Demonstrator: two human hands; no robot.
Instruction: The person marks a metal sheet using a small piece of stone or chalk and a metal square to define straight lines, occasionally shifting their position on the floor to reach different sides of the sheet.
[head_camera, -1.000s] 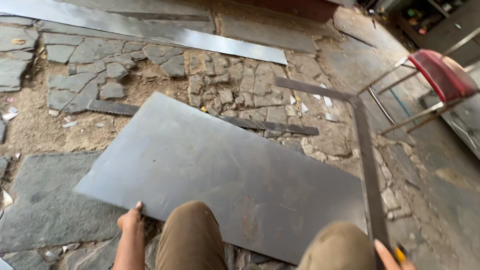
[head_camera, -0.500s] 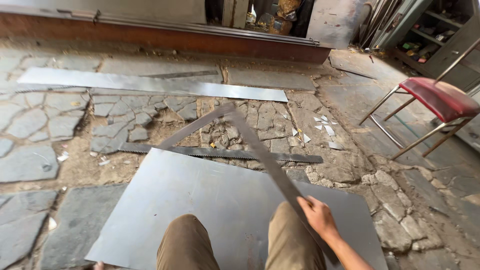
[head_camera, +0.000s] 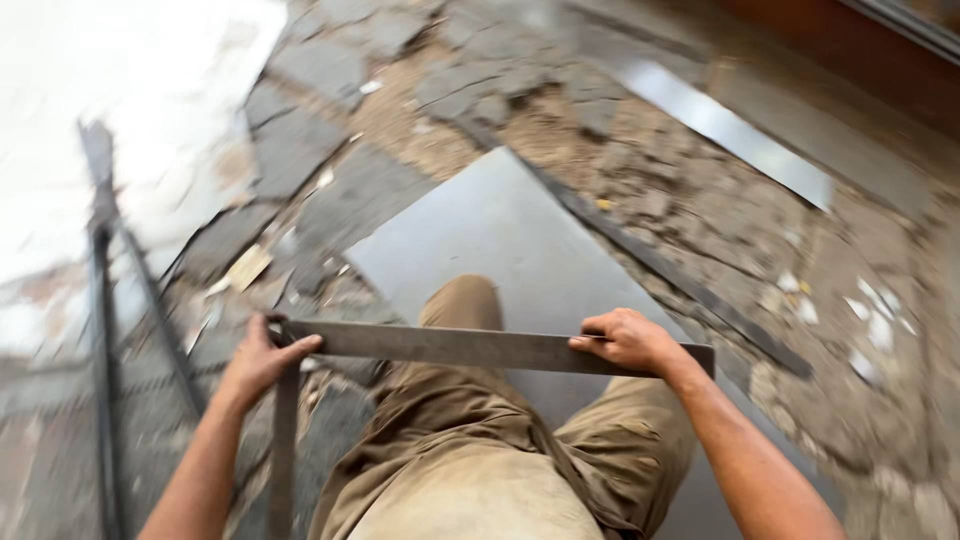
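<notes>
I hold a large metal L-shaped square (head_camera: 450, 347) level across my knees. My left hand (head_camera: 262, 358) grips its corner, where the short arm drops toward the ground. My right hand (head_camera: 628, 340) is closed around the long arm near its far end. Under my legs in tan trousers (head_camera: 470, 440) lies a big flat grey metal sheet (head_camera: 500, 225) on the stone floor.
A long dark metal strip (head_camera: 680, 280) lies along the sheet's right edge. A shiny metal strip (head_camera: 730, 125) rests farther back. Dark rods (head_camera: 100, 330) stand at the left. The floor is broken stone paving (head_camera: 330, 150) with dirt and white scraps (head_camera: 870, 300).
The view has swung left and is blurred. The square, held before by my right hand alone out over the sheet, is now across my knees with both hands on it.
</notes>
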